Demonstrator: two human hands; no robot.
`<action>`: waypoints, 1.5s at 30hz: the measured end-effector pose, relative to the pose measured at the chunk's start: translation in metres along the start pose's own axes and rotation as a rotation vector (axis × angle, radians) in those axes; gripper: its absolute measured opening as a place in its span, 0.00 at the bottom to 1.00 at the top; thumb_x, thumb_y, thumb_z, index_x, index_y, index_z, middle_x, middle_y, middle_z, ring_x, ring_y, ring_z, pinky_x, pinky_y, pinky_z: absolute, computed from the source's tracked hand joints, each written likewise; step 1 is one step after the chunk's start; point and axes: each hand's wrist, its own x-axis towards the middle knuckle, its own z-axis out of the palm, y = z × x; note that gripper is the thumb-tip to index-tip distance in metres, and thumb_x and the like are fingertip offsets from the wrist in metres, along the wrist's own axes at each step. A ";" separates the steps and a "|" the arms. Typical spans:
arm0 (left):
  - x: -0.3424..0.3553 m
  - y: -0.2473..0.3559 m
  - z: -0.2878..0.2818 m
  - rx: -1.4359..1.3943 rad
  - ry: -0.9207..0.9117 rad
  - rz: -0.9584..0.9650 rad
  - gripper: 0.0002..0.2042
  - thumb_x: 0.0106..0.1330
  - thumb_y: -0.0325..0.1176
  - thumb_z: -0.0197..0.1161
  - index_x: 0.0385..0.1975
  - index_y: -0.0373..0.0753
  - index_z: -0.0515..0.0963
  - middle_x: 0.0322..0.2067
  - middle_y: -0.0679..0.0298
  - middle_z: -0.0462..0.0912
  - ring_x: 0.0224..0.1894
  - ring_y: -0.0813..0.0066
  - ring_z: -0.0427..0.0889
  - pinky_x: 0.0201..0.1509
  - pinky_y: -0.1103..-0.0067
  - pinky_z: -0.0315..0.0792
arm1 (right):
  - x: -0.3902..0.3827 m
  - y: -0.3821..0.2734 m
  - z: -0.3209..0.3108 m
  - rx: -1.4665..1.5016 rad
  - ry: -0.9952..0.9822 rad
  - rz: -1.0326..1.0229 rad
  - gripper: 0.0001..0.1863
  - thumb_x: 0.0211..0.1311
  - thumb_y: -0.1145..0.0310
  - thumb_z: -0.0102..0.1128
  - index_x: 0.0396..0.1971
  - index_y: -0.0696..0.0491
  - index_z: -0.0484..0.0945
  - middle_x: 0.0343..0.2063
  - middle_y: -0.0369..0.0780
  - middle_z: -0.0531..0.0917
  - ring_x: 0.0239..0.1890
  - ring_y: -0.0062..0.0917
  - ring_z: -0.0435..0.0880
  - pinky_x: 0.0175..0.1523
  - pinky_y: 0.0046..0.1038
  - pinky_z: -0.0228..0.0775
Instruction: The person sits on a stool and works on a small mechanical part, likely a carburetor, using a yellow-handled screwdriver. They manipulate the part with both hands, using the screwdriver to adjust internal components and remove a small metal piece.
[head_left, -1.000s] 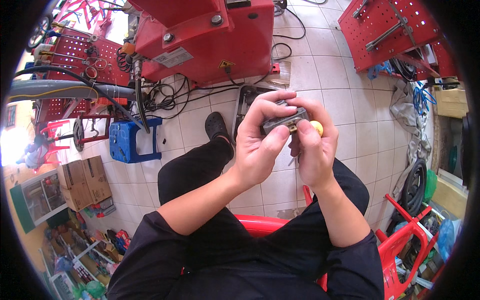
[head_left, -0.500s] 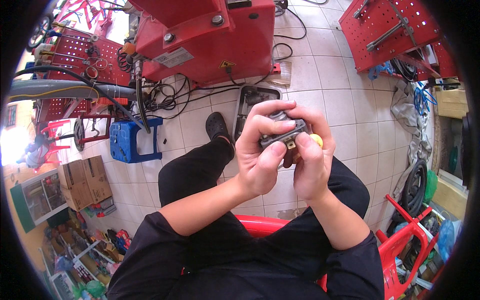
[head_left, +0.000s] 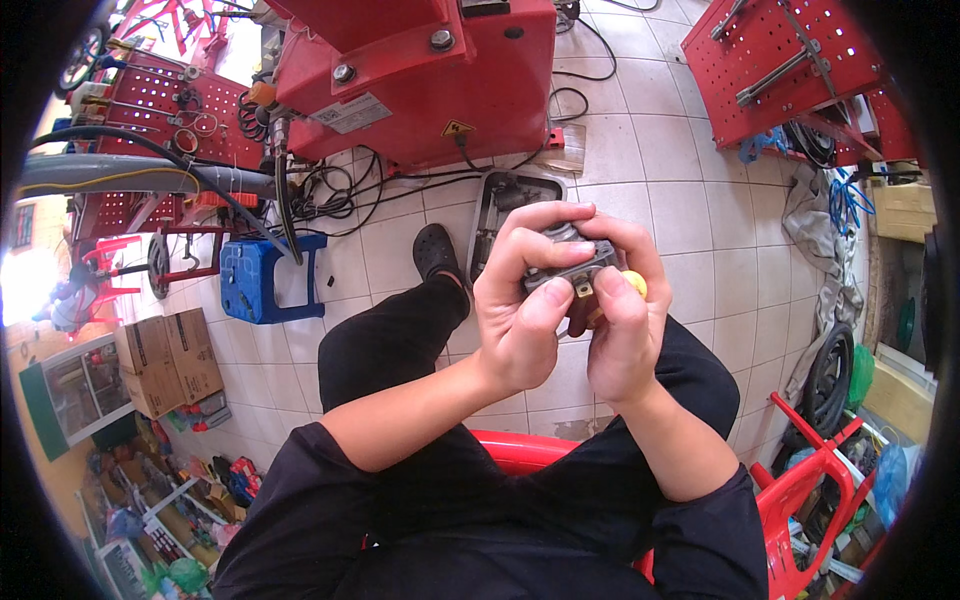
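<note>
Both hands come together in front of my knees around a compact dark grey metal part (head_left: pixel 572 272); its exact kind is mostly hidden by fingers. My left hand (head_left: pixel 522 300) wraps its left side, thumb on the near edge and fingers bent over the top. My right hand (head_left: pixel 628 330) closes on the right side, its thumb pressed along the near face. A small brass-coloured piece (head_left: pixel 583 289) shows between the thumbs, with a dark reddish-brown piece (head_left: pixel 577 320) below. A rounded yellow end (head_left: pixel 635 282) sticks out beside my right thumb; what it belongs to is hidden.
On the tiled floor beyond my hands lies a grey tray (head_left: pixel 482 225) with dark parts in it. A red machine (head_left: pixel 430 90) stands ahead, cables (head_left: pixel 340 195) trailing from it. Left are a blue stool (head_left: pixel 262 285) and cardboard boxes (head_left: pixel 170 362); right, a red chair (head_left: pixel 815 500).
The hands and the metal part keep nearly the same place and grip. The whole view has shifted very slightly.
</note>
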 end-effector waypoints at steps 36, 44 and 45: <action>0.034 -0.005 -0.016 0.811 -0.171 0.672 0.12 0.45 0.21 0.69 0.32 0.37 0.83 0.34 0.57 0.83 0.35 0.65 0.83 0.39 0.75 0.78 | 0.030 -0.001 -0.020 -0.166 0.144 0.003 0.18 0.61 0.59 0.45 0.43 0.57 0.71 0.20 0.33 0.75 0.12 0.10 0.67 0.15 0.13 0.57; 0.034 -0.004 -0.011 0.870 -0.214 0.608 0.11 0.47 0.22 0.69 0.32 0.36 0.82 0.34 0.57 0.82 0.34 0.65 0.83 0.38 0.76 0.78 | 0.032 0.007 -0.022 -0.053 0.241 -0.025 0.11 0.61 0.65 0.52 0.39 0.56 0.71 0.18 0.31 0.72 0.11 0.08 0.66 0.14 0.14 0.57; 0.034 -0.006 -0.011 0.869 -0.214 0.594 0.11 0.47 0.22 0.68 0.32 0.36 0.82 0.34 0.57 0.82 0.34 0.65 0.83 0.37 0.77 0.78 | 0.032 0.009 -0.023 -0.062 0.246 -0.024 0.12 0.61 0.65 0.50 0.39 0.56 0.71 0.18 0.32 0.73 0.11 0.09 0.66 0.14 0.13 0.57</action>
